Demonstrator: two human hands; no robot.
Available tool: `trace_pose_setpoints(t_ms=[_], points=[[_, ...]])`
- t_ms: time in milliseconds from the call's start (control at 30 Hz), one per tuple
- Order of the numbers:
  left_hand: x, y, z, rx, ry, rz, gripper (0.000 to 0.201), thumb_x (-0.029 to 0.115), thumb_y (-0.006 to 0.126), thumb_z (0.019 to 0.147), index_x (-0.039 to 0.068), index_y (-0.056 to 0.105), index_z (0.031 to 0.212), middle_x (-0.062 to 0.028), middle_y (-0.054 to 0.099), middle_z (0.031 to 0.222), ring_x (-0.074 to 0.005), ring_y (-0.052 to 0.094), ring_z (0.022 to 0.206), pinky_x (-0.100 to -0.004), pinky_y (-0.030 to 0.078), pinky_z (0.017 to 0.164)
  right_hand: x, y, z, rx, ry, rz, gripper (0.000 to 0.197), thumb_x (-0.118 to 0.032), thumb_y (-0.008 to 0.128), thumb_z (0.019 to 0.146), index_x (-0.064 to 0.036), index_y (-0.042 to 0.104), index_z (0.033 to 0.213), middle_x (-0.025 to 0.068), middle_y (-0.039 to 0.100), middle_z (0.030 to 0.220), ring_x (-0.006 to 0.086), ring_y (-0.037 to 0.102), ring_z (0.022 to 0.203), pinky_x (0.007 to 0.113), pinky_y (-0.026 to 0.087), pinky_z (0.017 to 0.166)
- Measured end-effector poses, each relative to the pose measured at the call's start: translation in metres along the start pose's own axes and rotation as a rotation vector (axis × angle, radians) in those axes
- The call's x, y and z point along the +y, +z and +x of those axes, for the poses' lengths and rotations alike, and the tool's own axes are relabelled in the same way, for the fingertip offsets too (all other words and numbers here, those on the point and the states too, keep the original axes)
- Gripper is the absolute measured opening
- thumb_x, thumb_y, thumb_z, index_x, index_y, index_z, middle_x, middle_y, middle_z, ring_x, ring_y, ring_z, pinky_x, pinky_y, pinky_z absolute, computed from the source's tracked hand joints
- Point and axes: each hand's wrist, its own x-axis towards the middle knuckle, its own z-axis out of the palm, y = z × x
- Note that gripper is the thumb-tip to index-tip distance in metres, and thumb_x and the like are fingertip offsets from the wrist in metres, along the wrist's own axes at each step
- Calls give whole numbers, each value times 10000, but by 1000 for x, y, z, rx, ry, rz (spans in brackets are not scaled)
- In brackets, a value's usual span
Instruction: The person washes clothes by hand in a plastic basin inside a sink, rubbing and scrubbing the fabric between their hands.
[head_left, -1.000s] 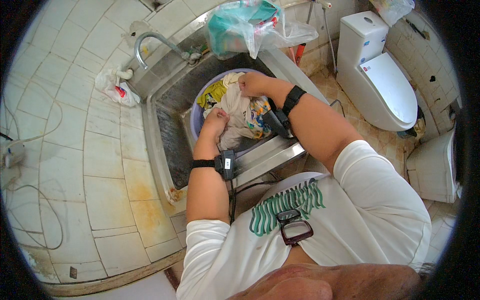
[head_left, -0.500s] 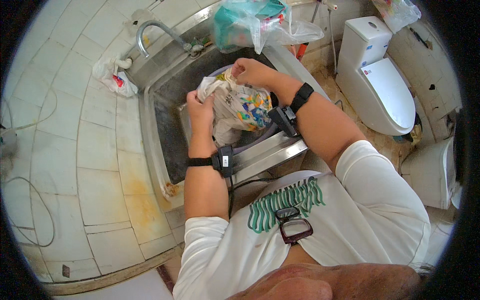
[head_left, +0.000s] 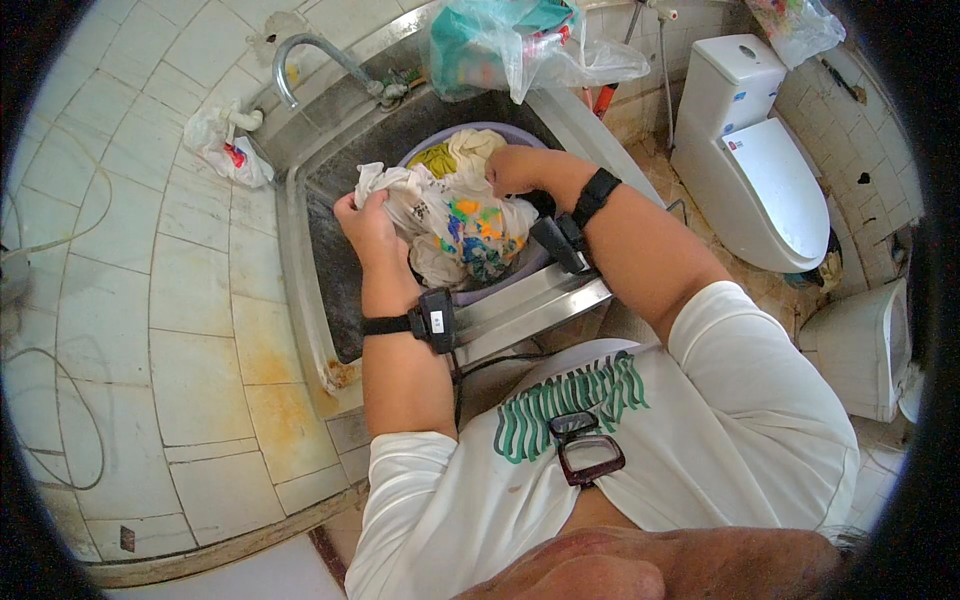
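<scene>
A white garment with a colourful orange, blue and green print [head_left: 475, 232] is bunched up over a purple basin [head_left: 470, 298] standing in the sink. My left hand [head_left: 370, 228] is closed on a gathered edge of this garment and pulls it out past the basin's left side. At the garment's upper right, my right hand [head_left: 518, 170] is curled closed on its cloth, the fingertips partly hidden. Behind the garment, a cream cloth [head_left: 478, 145] and a yellow-green cloth [head_left: 435, 160] lie in the basin.
The metal sink [head_left: 300, 290] surrounds the basin, with a curved faucet [head_left: 325, 45] at its far left. Plastic bags [head_left: 510, 50] sit on the far rim. Another bag [head_left: 228, 150] hangs by the tiled wall. A white toilet [head_left: 765, 170] stands to the right.
My left hand has moved left and slightly down, drawing the garment's edge outward. My right hand has come down and to the right. More of the basin and the cloths behind now shows.
</scene>
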Motion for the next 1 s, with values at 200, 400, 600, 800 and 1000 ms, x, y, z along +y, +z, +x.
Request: trace_pose_setpoints(t_ms=[200,400,600,800,1000], points=[[0,4,1,105,-86,30,343,-62,543,739,-8,437,1061,-154,537,978,-246,565,920,-361,482,787,-4,11,6,199,-1,111,252,-210,668,650,-1,622,784,172,632,738,324,609,695,397,473,620],[15,16,-14,157,-128,-35,396,-120,432,725,-16,469,1106,-178,545,1022,-279,580,941,-399,495,791,-15,16,1,55,135,434,260,-229,667,740,-7,590,850,139,612,714,225,608,661,355,467,568],[-3,-9,11,7,-157,-18,409,-135,395,658,3,498,1028,-143,567,972,-262,587,883,-369,492,748,-15,-15,-8,468,46,845,305,-238,650,785,32,599,918,120,624,867,253,601,812,373,470,728],[9,-9,8,50,-178,136,290,-122,417,635,18,533,862,-124,579,926,-235,576,841,-330,459,745,-21,-46,-17,727,-248,1712,112,-103,558,877,-34,549,965,36,598,846,136,584,771,290,479,693],[6,2,2,-174,404,227,334,-95,472,630,18,580,926,-141,535,1151,-243,481,1123,-329,313,995,-26,-53,-30,430,-418,1839,83,-100,549,881,-36,549,933,53,615,920,149,595,812,286,484,755]])
